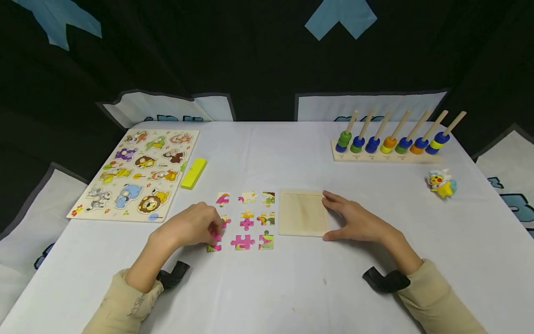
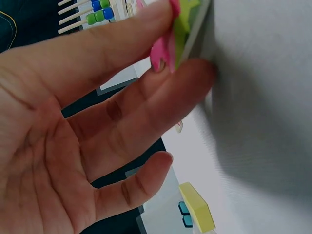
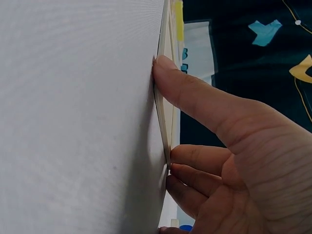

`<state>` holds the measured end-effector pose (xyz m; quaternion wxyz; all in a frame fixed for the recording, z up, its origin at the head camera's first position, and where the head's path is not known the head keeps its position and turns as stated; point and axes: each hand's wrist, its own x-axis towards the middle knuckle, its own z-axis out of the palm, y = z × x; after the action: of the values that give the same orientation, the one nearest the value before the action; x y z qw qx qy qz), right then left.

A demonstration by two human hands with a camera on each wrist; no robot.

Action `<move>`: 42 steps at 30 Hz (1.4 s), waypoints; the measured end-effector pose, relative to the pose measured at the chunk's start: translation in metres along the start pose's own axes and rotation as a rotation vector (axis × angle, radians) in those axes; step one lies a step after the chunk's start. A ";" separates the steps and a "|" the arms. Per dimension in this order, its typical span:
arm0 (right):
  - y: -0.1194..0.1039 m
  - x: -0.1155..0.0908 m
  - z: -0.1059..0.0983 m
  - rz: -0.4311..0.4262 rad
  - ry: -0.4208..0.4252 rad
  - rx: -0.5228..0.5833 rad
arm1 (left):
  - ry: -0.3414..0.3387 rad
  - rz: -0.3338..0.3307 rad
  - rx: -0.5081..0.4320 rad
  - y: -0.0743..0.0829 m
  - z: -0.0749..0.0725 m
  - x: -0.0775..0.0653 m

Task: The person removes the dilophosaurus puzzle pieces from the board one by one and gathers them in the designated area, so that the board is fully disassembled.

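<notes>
My left hand (image 1: 193,226) pinches a pink and green jigsaw piece (image 2: 183,29) between thumb and fingers, at the lower left of a group of loose pieces. In the left wrist view that piece stands tilted up from the cloth. Several other pink, green and yellow pieces, among them a pink one (image 1: 242,242), lie in rough rows beside the hand. To their right is a square wooden puzzle tray (image 1: 303,213) with a shallow recess. My right hand (image 1: 359,220) touches the tray's right edge, fingers near its far corner and thumb (image 3: 168,73) near the close one, spread apart.
An animal peg puzzle board (image 1: 137,176) lies at the left, with a yellow block (image 1: 193,173) beside it. At the back right stands a wooden peg counter (image 1: 388,157) with coloured rings. A small yellow toy figure (image 1: 442,183) sits at the right. White cloth covers the table (image 1: 300,287).
</notes>
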<state>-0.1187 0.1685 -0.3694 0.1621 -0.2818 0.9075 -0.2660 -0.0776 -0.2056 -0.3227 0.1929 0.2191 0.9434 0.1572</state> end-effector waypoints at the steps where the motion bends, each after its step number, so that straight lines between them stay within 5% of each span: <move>1: 0.000 0.000 0.000 -0.001 0.000 0.000 | 0.009 0.003 0.003 0.000 0.000 0.000; 13: 0.002 -0.004 0.000 0.008 0.004 -0.022 | 0.097 0.023 -0.003 0.000 0.006 0.003; 27: -0.002 -0.001 0.004 0.009 -0.010 -0.020 | 0.036 0.009 -0.056 -0.004 0.007 0.001; 42: -0.003 -0.005 0.001 0.014 0.004 -0.016 | 0.059 0.073 -0.017 -0.002 0.008 0.004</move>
<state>-0.1127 0.1689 -0.3679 0.1601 -0.2762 0.9119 -0.2580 -0.0783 -0.2041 -0.3319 0.1610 0.2470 0.9388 0.1783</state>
